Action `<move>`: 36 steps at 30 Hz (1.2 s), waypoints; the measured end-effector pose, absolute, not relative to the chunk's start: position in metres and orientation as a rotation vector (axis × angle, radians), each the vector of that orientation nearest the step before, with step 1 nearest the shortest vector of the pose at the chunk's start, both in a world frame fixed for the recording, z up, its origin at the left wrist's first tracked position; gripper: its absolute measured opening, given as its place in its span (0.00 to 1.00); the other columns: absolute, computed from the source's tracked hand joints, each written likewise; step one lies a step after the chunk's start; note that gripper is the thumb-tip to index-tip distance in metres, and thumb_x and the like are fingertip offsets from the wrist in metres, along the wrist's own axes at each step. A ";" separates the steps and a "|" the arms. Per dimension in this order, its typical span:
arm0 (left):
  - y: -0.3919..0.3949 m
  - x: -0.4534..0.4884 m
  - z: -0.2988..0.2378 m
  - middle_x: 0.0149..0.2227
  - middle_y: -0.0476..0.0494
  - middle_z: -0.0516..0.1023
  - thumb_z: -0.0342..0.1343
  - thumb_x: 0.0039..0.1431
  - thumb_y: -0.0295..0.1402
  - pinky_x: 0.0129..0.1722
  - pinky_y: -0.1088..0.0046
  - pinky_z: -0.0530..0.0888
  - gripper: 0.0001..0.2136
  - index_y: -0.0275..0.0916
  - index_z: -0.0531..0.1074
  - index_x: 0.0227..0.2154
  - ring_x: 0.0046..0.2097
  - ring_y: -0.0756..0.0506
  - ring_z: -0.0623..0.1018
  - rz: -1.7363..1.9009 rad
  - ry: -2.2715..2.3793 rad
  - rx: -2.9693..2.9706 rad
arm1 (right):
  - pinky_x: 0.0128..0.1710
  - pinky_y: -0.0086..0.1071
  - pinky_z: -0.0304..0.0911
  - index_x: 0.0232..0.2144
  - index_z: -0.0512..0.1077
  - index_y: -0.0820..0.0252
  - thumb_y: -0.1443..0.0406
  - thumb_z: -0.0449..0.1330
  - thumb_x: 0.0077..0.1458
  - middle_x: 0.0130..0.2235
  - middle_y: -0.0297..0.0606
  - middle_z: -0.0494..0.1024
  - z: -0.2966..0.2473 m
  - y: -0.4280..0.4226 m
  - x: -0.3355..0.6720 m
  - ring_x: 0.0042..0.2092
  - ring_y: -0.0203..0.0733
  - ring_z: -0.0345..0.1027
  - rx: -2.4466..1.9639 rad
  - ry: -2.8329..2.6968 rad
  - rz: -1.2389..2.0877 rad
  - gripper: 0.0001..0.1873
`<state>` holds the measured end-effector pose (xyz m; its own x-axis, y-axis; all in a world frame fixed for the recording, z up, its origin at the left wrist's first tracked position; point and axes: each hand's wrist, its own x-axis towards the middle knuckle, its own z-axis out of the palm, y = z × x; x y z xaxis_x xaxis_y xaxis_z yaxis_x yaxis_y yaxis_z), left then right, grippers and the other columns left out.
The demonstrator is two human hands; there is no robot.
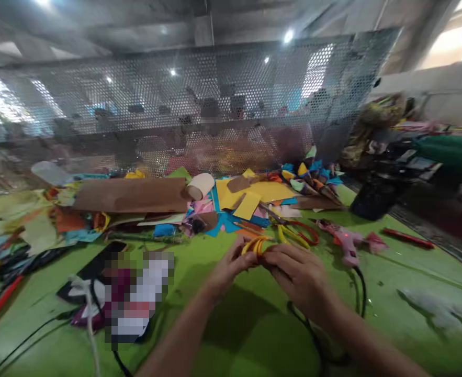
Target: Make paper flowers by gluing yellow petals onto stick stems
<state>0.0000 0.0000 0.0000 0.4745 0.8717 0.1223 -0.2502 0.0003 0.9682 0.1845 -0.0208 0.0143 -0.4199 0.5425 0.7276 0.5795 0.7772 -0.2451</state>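
Note:
Several yellow-orange curled strips, layered in an arc, are held above the green tabletop. My left hand pinches their left side between thumb and fingers. On their right end, my right hand is closed with its fingertips pressed together. Whether the strips are paper or foam, I cannot tell. Just beyond my hands lie scissors with red handles and yellow-handled scissors, partly overlapping. To the right of my right hand rests a pink hot glue gun with a small red light lit.
Brown sheet material and yellow sheets pile up along the back. Paper cones lie at the back right. A phone and cables are at the left, a red pen-like tool at the right. A perforated panel stands behind.

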 end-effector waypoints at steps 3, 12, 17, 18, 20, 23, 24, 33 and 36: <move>-0.001 -0.001 0.000 0.38 0.47 0.66 0.59 0.54 0.49 0.36 0.75 0.62 0.21 0.38 0.68 0.42 0.37 0.49 0.64 0.979 0.676 1.244 | 0.34 0.30 0.64 0.36 0.72 0.58 0.70 0.56 0.62 0.33 0.36 0.79 0.020 -0.019 0.183 0.33 0.39 0.72 -0.843 -2.135 0.001 0.05; -0.001 -0.002 -0.003 0.37 0.47 0.67 0.58 0.55 0.47 0.33 0.73 0.63 0.21 0.39 0.69 0.46 0.36 0.48 0.65 0.967 0.736 1.234 | 0.36 0.30 0.65 0.36 0.73 0.57 0.71 0.58 0.60 0.36 0.36 0.78 0.018 -0.016 0.182 0.36 0.40 0.72 -0.891 -2.071 0.264 0.06; 0.000 -0.003 -0.004 0.36 0.47 0.67 0.58 0.54 0.47 0.33 0.74 0.63 0.21 0.39 0.70 0.46 0.35 0.49 0.65 0.984 0.752 1.176 | 0.38 0.31 0.65 0.37 0.72 0.56 0.74 0.61 0.56 0.36 0.35 0.78 0.016 -0.015 0.185 0.38 0.41 0.74 -0.963 -2.034 0.241 0.09; 0.000 -0.003 -0.004 0.36 0.47 0.67 0.58 0.54 0.46 0.33 0.74 0.63 0.20 0.40 0.70 0.46 0.35 0.49 0.66 0.985 0.750 1.170 | 0.38 0.30 0.65 0.37 0.72 0.56 0.74 0.61 0.56 0.36 0.34 0.78 0.016 -0.015 0.186 0.38 0.40 0.74 -0.967 -2.027 0.235 0.09; -0.001 -0.004 -0.003 0.37 0.46 0.68 0.57 0.55 0.46 0.34 0.74 0.63 0.20 0.40 0.71 0.46 0.36 0.49 0.66 0.988 0.747 1.162 | 0.37 0.29 0.66 0.36 0.72 0.56 0.74 0.61 0.56 0.36 0.34 0.79 0.018 -0.015 0.187 0.37 0.39 0.74 -0.975 -2.001 0.228 0.08; -0.001 -0.004 -0.004 0.38 0.45 0.69 0.56 0.56 0.46 0.34 0.74 0.64 0.21 0.41 0.70 0.49 0.36 0.49 0.67 0.992 0.745 1.150 | 0.38 0.28 0.67 0.36 0.74 0.56 0.72 0.60 0.58 0.36 0.34 0.79 0.019 -0.016 0.189 0.37 0.38 0.74 -0.972 -1.967 0.217 0.06; -0.001 -0.004 -0.004 0.38 0.45 0.70 0.56 0.56 0.46 0.34 0.74 0.64 0.22 0.41 0.70 0.50 0.37 0.49 0.67 0.998 0.745 1.145 | 0.38 0.28 0.68 0.37 0.74 0.56 0.72 0.60 0.59 0.36 0.35 0.79 0.019 -0.017 0.189 0.38 0.38 0.75 -0.963 -1.964 0.205 0.06; 0.001 -0.003 -0.016 0.37 0.44 0.72 0.56 0.55 0.49 0.33 0.75 0.65 0.25 0.38 0.69 0.51 0.34 0.49 0.68 1.048 0.703 1.042 | 0.40 0.30 0.70 0.44 0.77 0.56 0.72 0.58 0.60 0.39 0.39 0.80 0.015 -0.019 0.188 0.40 0.39 0.76 -0.885 -2.024 0.054 0.12; 0.001 -0.003 -0.018 0.36 0.45 0.71 0.56 0.56 0.49 0.33 0.75 0.65 0.24 0.38 0.69 0.51 0.34 0.49 0.68 1.044 0.706 1.023 | 0.39 0.31 0.71 0.44 0.77 0.57 0.72 0.57 0.61 0.39 0.40 0.80 0.014 -0.018 0.188 0.39 0.39 0.76 -0.881 -2.055 0.013 0.12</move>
<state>-0.0029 0.0013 -0.0175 0.3651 0.9309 -0.0077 -0.3540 0.1464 0.9237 0.1878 -0.0184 0.0142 -0.3656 0.5903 0.7197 0.5814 0.7486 -0.3186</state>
